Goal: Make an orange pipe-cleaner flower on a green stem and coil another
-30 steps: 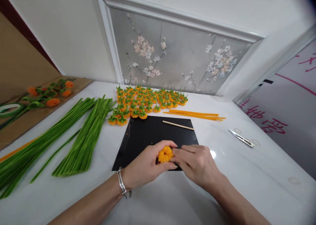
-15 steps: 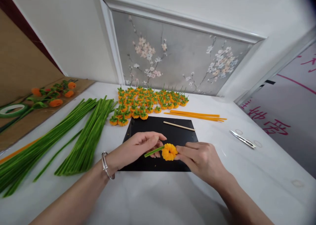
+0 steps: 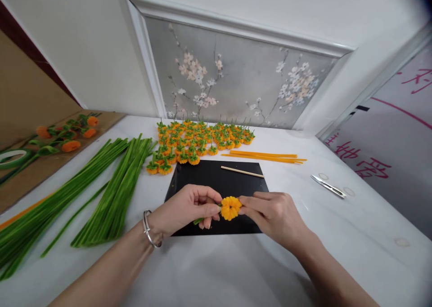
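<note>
Orange flower (image 3: 231, 208) between pinches: my right hand (image 3: 275, 213) on its edge, left hand (image 3: 191, 206) on green stem (image 3: 198, 221), black mat (image 3: 205, 179) beneath.

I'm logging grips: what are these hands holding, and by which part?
A ribbed orange piece with a green stem. The left hand pinches the stem; the right hand pinches the piece's edge opposite the stem.

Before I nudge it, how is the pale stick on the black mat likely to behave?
The pale stick looks straight, so it's probably stiff. Being thin, it should be light. It lies flat on the black mat, apparently unbraced, so a push might roll or slide it.
</note>
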Demonstrator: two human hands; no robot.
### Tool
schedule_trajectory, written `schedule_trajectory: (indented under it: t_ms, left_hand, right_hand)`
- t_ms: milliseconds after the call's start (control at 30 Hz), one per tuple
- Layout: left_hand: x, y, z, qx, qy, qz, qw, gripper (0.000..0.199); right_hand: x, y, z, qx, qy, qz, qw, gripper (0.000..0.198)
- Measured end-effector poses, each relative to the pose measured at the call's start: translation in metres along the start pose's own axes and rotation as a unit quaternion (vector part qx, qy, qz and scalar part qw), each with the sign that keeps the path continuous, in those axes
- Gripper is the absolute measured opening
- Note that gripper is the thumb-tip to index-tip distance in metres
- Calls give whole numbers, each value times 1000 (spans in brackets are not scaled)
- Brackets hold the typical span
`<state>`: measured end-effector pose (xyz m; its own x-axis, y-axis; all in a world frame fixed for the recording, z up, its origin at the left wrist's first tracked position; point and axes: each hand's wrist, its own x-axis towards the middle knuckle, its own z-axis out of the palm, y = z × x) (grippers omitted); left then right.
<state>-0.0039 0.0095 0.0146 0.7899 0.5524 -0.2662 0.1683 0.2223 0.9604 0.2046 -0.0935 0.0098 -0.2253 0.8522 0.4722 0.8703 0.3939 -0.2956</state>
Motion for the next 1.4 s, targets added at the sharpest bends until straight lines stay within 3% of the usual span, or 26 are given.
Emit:
schedule_trajectory:
  t_ms: [267,433,633,767,1000,1233,1300,1400]
  left_hand:
    - [-2,1,1,48,13,20,999,31]
    - [-3,-2,11,175,35,88,980,61]
    - [-3,-3,22,367,29,210,906,32]
    - [-7,-2,26,413,51,205,886,27]
    - [-8,-5,26,387,59,190,900,40]
    - [-7,-8,26,369,61,204,905,30]
    - [-7,-8,25,358,70,210,907,29]
    - [-6,-8,23,342,86,211,912,29]
  right_hand:
    - [0,5,1,33,-5,16,999,26]
    - [2,3,3,28,-27,19,999,28]
    - [3,0,5,39,-51,23,998,24]
    - [1,-2,5,64,-40,39,996,22]
    - [3,-5,3,92,-12,16,996,17]
    - [2,-4,3,18,47,12,999,52]
    - [2,-4,2,27,39,13,999,48]
    - [2,-5,0,71,7,21,997,25]
